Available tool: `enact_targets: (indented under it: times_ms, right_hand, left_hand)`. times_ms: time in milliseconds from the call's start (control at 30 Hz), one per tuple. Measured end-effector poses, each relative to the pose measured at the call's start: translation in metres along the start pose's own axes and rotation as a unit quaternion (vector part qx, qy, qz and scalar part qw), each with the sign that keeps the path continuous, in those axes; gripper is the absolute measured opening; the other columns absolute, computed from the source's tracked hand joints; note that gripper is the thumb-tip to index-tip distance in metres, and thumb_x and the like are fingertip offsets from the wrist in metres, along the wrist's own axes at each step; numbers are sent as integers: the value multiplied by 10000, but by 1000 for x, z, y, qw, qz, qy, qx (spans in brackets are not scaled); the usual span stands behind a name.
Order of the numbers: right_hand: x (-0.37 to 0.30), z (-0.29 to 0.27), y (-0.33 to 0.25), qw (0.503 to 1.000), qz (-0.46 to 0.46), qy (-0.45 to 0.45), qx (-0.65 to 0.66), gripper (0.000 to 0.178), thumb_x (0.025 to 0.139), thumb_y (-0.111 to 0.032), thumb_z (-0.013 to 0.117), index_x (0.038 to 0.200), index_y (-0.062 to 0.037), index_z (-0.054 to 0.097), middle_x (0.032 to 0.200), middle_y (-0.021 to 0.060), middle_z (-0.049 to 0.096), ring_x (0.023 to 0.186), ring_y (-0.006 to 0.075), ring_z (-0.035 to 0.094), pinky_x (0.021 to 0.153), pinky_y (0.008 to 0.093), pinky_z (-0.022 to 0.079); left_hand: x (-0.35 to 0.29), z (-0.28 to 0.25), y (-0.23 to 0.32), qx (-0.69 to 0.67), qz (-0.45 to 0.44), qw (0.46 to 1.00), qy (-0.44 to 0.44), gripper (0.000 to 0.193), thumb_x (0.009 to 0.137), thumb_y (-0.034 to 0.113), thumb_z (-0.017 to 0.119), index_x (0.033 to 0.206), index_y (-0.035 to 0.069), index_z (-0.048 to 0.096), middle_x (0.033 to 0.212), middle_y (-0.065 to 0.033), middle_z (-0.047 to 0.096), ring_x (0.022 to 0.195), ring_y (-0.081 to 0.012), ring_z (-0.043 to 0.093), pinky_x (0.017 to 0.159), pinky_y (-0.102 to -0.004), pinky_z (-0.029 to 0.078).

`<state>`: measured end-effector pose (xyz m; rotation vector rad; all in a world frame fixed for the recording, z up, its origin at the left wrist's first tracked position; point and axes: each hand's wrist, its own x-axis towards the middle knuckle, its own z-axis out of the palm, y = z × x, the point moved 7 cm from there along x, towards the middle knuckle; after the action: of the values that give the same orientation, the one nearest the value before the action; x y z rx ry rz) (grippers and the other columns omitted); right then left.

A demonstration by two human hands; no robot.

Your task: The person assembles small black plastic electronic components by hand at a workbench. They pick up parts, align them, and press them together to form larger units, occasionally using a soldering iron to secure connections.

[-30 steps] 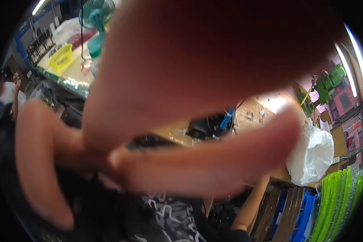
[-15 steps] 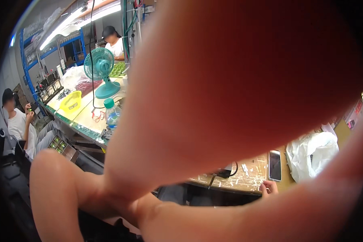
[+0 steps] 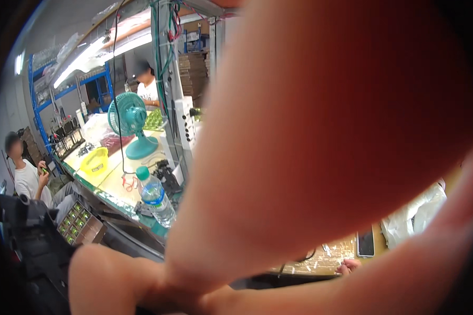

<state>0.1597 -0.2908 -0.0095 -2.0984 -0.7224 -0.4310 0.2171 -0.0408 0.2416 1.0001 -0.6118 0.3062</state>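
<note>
One of my hands (image 3: 268, 189) fills much of the view, blurred and very close. It reaches in from the right, and a bent finger or knuckle shows at lower left. Which hand it is, and whether it holds anything, I cannot tell. Past it, a small hand (image 3: 348, 266) with curled fingers rests at the edge of a brown worktable (image 3: 320, 260). Its arm is hidden, so whose it is stays unclear. Beside that hand lies a dark-screened phone (image 3: 366, 243), with a white plastic bag (image 3: 412, 215) to its right.
On the left bench (image 3: 113, 181) stand a teal fan (image 3: 134, 123), a yellow basket (image 3: 94, 160) and a water bottle (image 3: 156, 198). A seated person (image 3: 31, 181) handles a small green item near a box of green pieces (image 3: 79, 223). Another person (image 3: 148, 89) sits farther back.
The scene has shifted lower in the view, and more of the bottle and metal post shows. My close hand has moved slightly down and right. The small hand's fingers now point more leftward.
</note>
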Motion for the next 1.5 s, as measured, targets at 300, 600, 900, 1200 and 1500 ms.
enact_targets:
  times_ms: [300, 600, 900, 1200, 1500]
  right_hand:
    - [14, -3, -56, 906, 183, 104, 367, 240, 767, 56, 493, 1001, 11, 466, 709, 82, 518, 595, 173, 542, 614, 289, 484]
    - [85, -35, -241, 690, -125, -303, 645, 141, 740, -38, 600, 875, 5, 597, 790, 143, 592, 625, 224, 592, 599, 285, 530]
    - [86, -28, -240, 716, -126, -186, 661, 59, 729, -66, 605, 720, -8, 610, 700, 119, 579, 530, 200, 571, 571, 296, 533]
    - [72, -96, -207, 752, -195, -67, 626, 44, 699, -14, 609, 735, -11, 583, 687, 113, 557, 549, 206, 563, 581, 320, 531]
    - [82, -79, -191, 782, -196, -5, 591, 112, 670, 38, 613, 749, -15, 556, 675, 107, 534, 569, 212, 556, 591, 345, 530]
  left_hand:
    - [-81, -14, -81, -17, -114, 993, 22, 97, 808, 80, 413, 890, 32, 394, 1098, -181, 359, 914, -335, 471, 777, -442, 393]
    - [-115, 46, -49, -83, -115, 987, -74, 104, 827, 95, 399, 905, 26, 399, 1065, -174, 367, 874, -320, 490, 743, -427, 417]
    - [-181, 79, 26, -184, -85, 979, -28, 118, 846, 109, 384, 921, 20, 404, 1032, -168, 376, 834, -305, 509, 709, -412, 441]
    - [-186, 72, 47, -392, 25, 918, -59, 289, 833, 155, 489, 1040, -32, 412, 1177, -253, 334, 918, -373, 506, 740, -460, 440]
    - [-196, 60, 65, -339, 61, 938, -48, 127, 789, 77, 485, 860, -25, 460, 1055, -263, 445, 879, -358, 522, 729, -437, 454]
